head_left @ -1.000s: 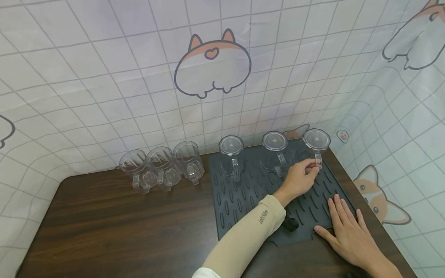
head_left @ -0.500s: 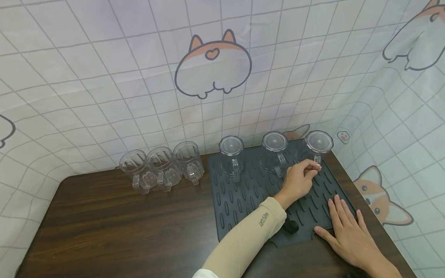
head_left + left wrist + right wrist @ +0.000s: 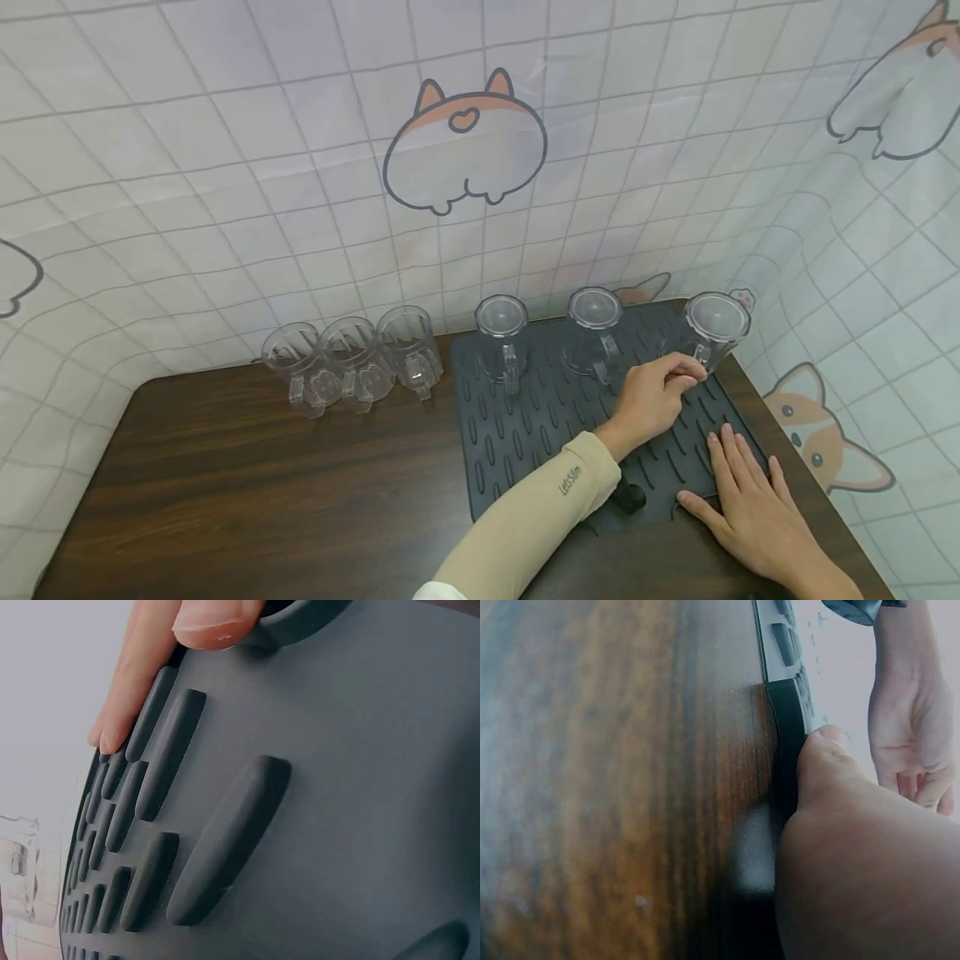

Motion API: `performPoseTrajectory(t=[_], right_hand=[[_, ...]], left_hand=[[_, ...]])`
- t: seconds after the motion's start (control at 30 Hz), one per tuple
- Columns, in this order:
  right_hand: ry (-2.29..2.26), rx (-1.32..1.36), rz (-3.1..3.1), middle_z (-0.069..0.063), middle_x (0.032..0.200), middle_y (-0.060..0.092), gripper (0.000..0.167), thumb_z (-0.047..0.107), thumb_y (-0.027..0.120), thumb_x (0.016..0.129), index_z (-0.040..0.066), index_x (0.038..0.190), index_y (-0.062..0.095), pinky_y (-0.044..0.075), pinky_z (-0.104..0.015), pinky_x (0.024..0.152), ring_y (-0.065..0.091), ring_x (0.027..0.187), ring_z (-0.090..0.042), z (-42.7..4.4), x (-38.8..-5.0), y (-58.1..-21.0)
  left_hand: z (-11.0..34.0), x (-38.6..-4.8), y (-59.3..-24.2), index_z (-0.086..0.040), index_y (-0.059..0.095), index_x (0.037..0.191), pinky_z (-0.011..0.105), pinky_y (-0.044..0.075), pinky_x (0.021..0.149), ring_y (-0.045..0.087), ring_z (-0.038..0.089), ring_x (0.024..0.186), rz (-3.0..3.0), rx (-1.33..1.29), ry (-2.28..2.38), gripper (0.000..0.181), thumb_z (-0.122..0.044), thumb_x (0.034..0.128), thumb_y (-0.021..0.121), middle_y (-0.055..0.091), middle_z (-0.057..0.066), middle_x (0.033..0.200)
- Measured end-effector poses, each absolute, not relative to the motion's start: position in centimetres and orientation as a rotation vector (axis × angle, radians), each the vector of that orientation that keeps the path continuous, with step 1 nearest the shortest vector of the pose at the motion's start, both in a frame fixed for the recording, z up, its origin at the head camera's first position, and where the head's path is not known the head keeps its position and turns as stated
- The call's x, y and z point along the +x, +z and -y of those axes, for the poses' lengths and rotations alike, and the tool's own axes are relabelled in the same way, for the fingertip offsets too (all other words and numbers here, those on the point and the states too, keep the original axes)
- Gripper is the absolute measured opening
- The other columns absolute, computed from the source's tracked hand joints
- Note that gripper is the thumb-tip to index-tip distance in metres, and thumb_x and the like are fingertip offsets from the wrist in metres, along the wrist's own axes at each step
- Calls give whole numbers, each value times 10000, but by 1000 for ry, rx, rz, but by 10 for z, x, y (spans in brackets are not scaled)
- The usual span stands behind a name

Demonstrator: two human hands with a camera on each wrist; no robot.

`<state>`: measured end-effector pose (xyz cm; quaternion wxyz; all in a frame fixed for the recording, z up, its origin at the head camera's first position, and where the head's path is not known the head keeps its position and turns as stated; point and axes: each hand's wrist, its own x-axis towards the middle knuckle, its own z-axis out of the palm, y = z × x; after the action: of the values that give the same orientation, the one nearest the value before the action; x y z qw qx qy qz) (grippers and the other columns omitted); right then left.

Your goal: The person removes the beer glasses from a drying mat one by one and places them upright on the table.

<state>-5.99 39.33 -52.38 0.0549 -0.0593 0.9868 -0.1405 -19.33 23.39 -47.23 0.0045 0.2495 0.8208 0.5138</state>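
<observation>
In the head view my left hand comes in from the lower middle and pinches the handle of a clear glass mug. That mug is base up at the far right corner of a dark ridged drying mat and looks tilted; whether its rim touches the mat I cannot tell. My right hand lies flat, fingers spread, on the mat's near right corner. Its thumb shows by the mat edge in the right wrist view. Two more upside-down mugs, a left one and a middle one, stand along the mat's back.
Left of the mat, three clear mugs stand rim up in a row at the back of the dark wooden table. A patterned white curtain hangs close behind and along the right side.
My left hand has shifted slightly right with the mug, whose base has moved right and a little nearer. The right hand stays in place.
</observation>
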Motion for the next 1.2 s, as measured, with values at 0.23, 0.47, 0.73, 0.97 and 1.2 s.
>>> performPoseTrajectory(t=[0.23,0.47,0.73,0.97,1.2], right_hand=[[-438,-190,-2981,-271,1718,-65,1002,646,473,1025,-19,1640,44,-242,-687,1208,-46,1606,-481,-395,-61,-526],[-445,-204,-2976,-264,1716,-88,1002,651,457,1029,-14,1641,26,-267,-673,1200,-78,1605,-473,-395,-61,-527],[-462,-210,-2958,-291,1703,-95,996,638,452,1037,-51,1628,44,-254,-709,1184,-70,1588,-517,-395,-62,-527],[-445,-224,-2963,-276,1695,-142,981,620,438,1050,-65,1620,28,-259,-727,1165,-84,1581,-526,-396,-63,-527],[-449,-253,-2980,-218,1688,-214,972,580,452,1060,-32,1619,-57,-244,-753,1154,-111,1576,-525,-394,-62,-524]], left_hand=[[-232,-187,-469,-235,704,1194,22,474,874,682,-67,1077,-2560,840,1565,207,-234,1076,533,764,-106,1176],[-228,-180,-464,-247,697,1211,6,461,900,669,-90,1108,-2554,891,1525,222,-244,1083,516,759,-121,1196],[-221,-166,-455,-226,691,1249,-20,442,861,674,-85,1066,-2527,993,1436,247,-235,1089,503,753,-101,1222],[-215,-154,-449,-256,685,1262,-27,432,847,651,-131,1033,-2523,1070,1335,256,-261,1099,488,748,-138,1235],[-206,-145,-446,-275,697,1248,-36,417,834,620,-173,986,-2538,1111,1231,244,-251,1092,510,743,-167,1250]])
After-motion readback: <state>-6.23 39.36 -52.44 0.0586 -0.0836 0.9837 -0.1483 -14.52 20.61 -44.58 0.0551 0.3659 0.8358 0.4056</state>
